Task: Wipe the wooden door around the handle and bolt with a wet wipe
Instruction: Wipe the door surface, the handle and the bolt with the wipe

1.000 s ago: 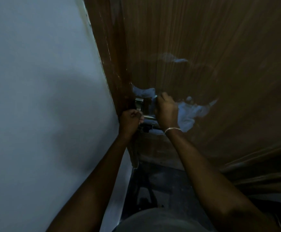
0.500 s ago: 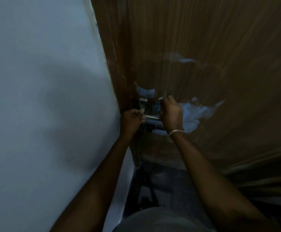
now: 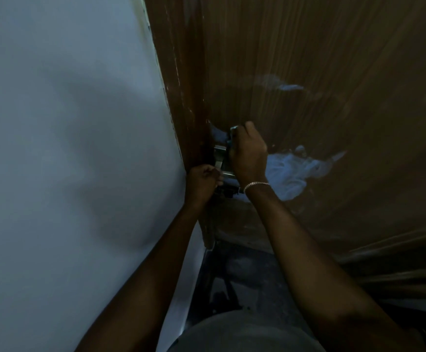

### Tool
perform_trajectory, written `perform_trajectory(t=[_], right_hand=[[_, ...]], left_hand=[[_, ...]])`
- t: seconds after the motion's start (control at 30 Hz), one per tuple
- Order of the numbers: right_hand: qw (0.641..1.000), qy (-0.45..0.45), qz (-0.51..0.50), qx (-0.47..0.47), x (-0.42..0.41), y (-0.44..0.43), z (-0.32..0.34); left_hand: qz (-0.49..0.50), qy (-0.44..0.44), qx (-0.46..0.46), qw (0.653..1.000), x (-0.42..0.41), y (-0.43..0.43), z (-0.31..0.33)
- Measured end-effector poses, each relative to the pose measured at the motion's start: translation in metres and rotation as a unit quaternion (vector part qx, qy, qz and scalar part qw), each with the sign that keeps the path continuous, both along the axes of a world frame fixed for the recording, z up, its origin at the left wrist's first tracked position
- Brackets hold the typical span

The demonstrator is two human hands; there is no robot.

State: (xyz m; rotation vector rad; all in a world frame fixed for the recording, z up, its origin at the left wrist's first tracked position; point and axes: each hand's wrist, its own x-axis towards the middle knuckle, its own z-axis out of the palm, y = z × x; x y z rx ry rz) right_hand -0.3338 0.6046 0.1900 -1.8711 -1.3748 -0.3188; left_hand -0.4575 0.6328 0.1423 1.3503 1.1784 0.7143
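Observation:
The brown wooden door [image 3: 308, 59] fills the right half of the view, with pale wet patches [image 3: 290, 171] around its metal handle and bolt [image 3: 220, 160]. My right hand [image 3: 248, 153], a bracelet on its wrist, grips a crumpled wet wipe [image 3: 233, 132] and presses it against the door just above the metal fitting. My left hand [image 3: 201, 181] has its fingers curled round the door's edge or the handle just left of the fitting; the exact part it grips is hidden in the dim light.
A pale wall [image 3: 67, 148] takes up the left half. The darker door frame strip [image 3: 181, 85] runs between wall and door. Dark floor [image 3: 247, 283] shows below the door, between my forearms.
My right hand has moved up the door with the wipe, from beside the fitting to just above it. My left hand stays where it was.

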Motion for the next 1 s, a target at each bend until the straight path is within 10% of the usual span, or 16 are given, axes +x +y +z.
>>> perform_trajectory(t=[0.17,0.4,0.6,0.8,1.0], right_hand=[[0.99,-0.039,0.05,-0.128,-0.011,0.004,-0.015],[0.999,-0.02,0.048,0.012,-0.014,0.018,0.012],[0.989,-0.031,0.05,-0.137,-0.023,0.016,-0.009],[0.998,-0.029,0.053,0.01,-0.029,0.043,0.03],[0.987,-0.035,0.054,-0.145,-0.027,0.014,-0.008]], left_hand=[[-0.011,0.041,0.019,0.999,0.002,0.001,-0.001],[0.003,0.011,-0.013,1.0,-0.002,0.0,0.001],[0.002,0.051,0.025,0.998,-0.003,0.0,0.007],[0.001,0.047,0.011,0.999,-0.004,-0.001,0.01],[0.008,0.059,0.023,0.998,-0.003,-0.001,0.009]])
